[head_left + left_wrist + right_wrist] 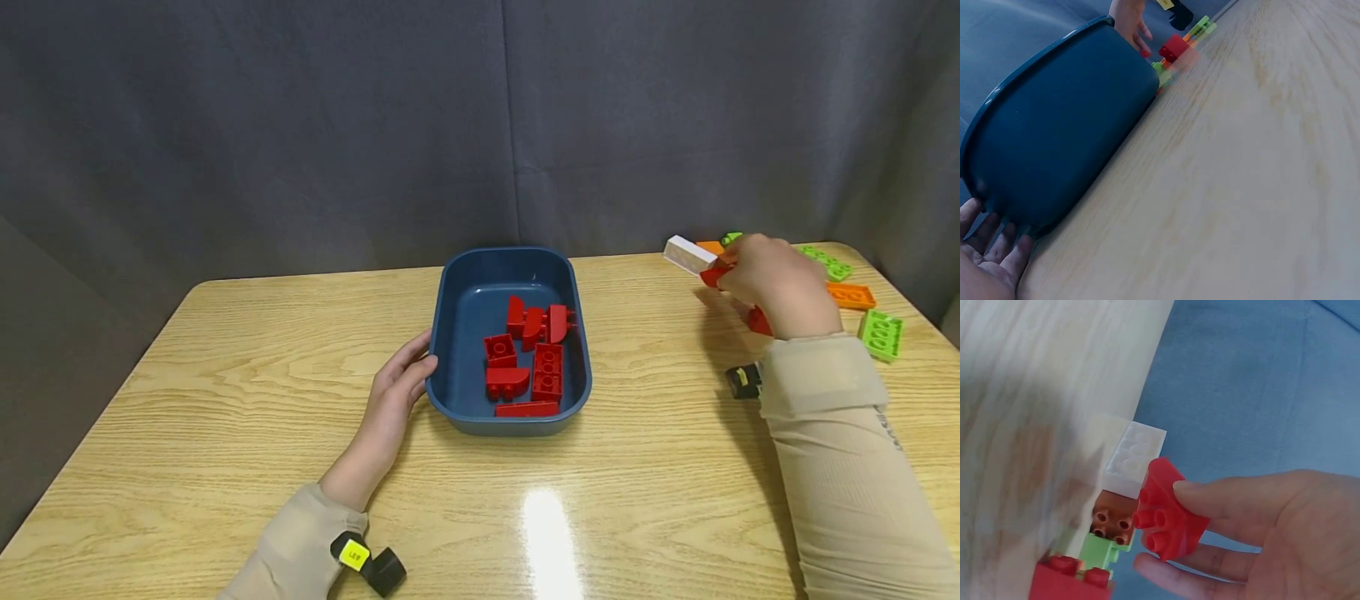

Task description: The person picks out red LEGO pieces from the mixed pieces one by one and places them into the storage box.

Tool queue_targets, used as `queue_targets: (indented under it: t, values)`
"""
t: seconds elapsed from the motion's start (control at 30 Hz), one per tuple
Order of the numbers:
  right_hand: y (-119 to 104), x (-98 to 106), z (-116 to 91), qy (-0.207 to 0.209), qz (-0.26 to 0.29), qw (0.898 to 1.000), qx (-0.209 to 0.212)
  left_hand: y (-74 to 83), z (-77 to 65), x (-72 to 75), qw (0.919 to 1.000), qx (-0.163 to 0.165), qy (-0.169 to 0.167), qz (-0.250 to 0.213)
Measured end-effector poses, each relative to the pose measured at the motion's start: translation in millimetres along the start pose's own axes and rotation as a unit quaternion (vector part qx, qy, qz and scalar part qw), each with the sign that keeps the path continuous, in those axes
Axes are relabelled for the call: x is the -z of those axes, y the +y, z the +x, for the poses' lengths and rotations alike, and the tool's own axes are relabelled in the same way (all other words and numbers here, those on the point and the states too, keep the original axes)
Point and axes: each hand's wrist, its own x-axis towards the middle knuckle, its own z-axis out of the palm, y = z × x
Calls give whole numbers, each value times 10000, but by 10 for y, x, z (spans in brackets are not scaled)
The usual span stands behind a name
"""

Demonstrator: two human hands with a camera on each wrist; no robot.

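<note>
A dark blue bin (452, 408) stands mid-table with several red toy bricks (547, 372) inside. My left hand (395, 379) rests against the bin's left side. Its fingertips touch the outer wall (1066, 125) in the left wrist view. At the right rear of the table, my right hand (776, 275) pinches a red toy brick (1169, 515) with studs and a sloped side. Beside that brick are a white brick (690, 255) and an orange-brown brick (1113, 519). Another red brick (759, 321) lies partly hidden below the right hand.
Orange (851, 295) and light green bricks (881, 335) lie near the table's right edge. More green bricks (825, 262) sit further back. A grey curtain (337, 133) hangs behind the wooden table (225, 375).
</note>
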Motion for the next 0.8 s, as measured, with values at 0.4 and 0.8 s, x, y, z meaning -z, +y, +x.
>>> queue_targets:
  t: [0.4, 0.8]
  values:
    - [-154, 74, -38, 117, -55, 9991, 402, 1, 2, 4, 10000, -15, -3, -8]
    - [-331, 130, -142, 271, -85, 9972, 692, -8, 2, -5, 10000, -22, -26, -80]
